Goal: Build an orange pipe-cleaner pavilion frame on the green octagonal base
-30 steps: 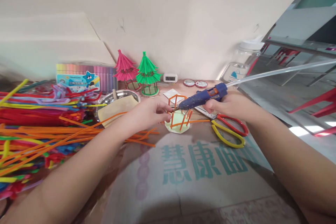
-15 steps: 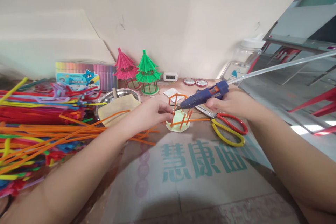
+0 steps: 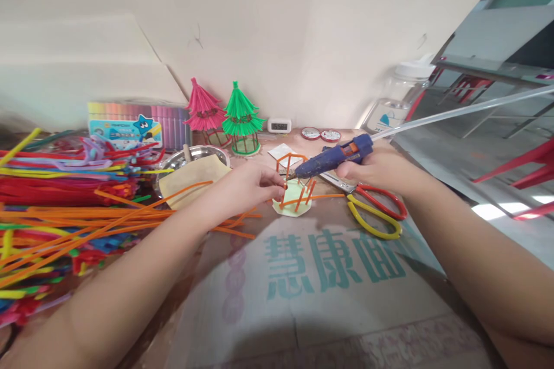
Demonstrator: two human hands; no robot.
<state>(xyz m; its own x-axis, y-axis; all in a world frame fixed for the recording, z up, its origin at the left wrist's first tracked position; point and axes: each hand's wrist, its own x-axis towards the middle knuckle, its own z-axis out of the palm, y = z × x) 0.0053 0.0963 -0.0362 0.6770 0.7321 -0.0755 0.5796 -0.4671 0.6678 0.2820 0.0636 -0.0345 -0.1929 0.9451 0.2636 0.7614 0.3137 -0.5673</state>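
My right hand is wrapped round a blue glue gun, with a long clear glue stick sticking out of its back. The gun's nozzle points left, at or very near the fingertips of my left hand. Those fingers are pinched on an orange pipe cleaner frame, with short orange posts standing on a pale green base. Whether the nozzle touches the post I cannot tell. Scissors with red and yellow handles lie just right of the base, partly behind the gun.
Left lie piles of coloured pipe cleaners and a metal bowl with yellowish paper over it. Along the back stand a marker set, pink and green pipe cleaner pavilions, a small digital clock and a clear bottle.
The whole view has shifted very slightly. Both hands, the glue gun and the orange frame keep nearly the same places relative to one another.
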